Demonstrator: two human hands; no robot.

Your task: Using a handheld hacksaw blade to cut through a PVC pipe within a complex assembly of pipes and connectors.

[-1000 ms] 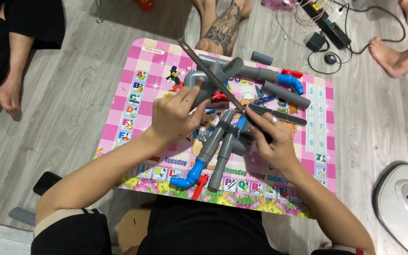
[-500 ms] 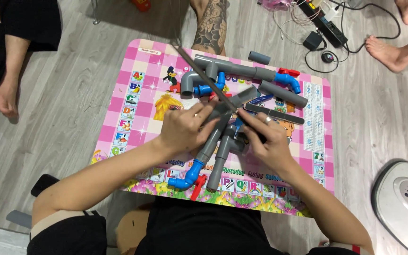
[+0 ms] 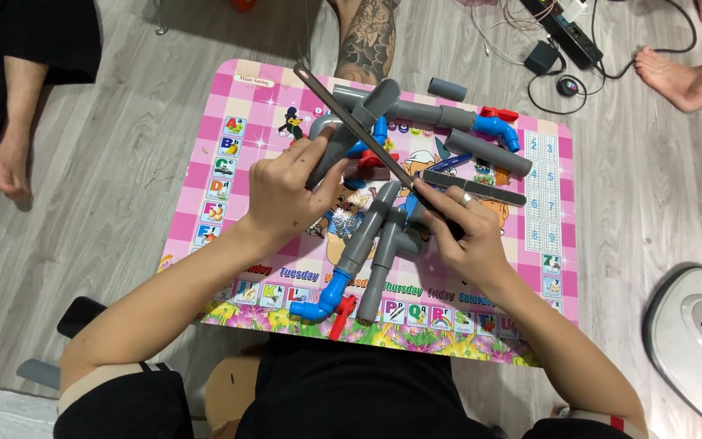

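My left hand [image 3: 286,191] grips the lower end of a slanted grey plastic pipe [image 3: 374,107] on a pink children's table [image 3: 221,122]. My right hand [image 3: 465,236] is shut on one end of a long thin metal blade [image 3: 351,122]. The blade runs up and left across that pipe. Below the hands lies a joined set of grey pipes [image 3: 371,236], ending in a blue valve with a red handle [image 3: 327,307]. A second flat dark bar [image 3: 489,192] lies just above my right hand.
More grey pipes [image 3: 489,153], a short pipe piece [image 3: 447,88] and a blue valve [image 3: 497,126] lie at the table's far right. Other people's legs and feet [image 3: 367,41] [image 3: 676,77] [image 3: 10,162] ring the table. A power strip with cables [image 3: 566,36] and a white round device [image 3: 696,341] sit on the floor.
My left hand has shifted from the middle pipes back to the left, onto the slanted pipe. The blade stays in my right hand, still laid across the pipes.
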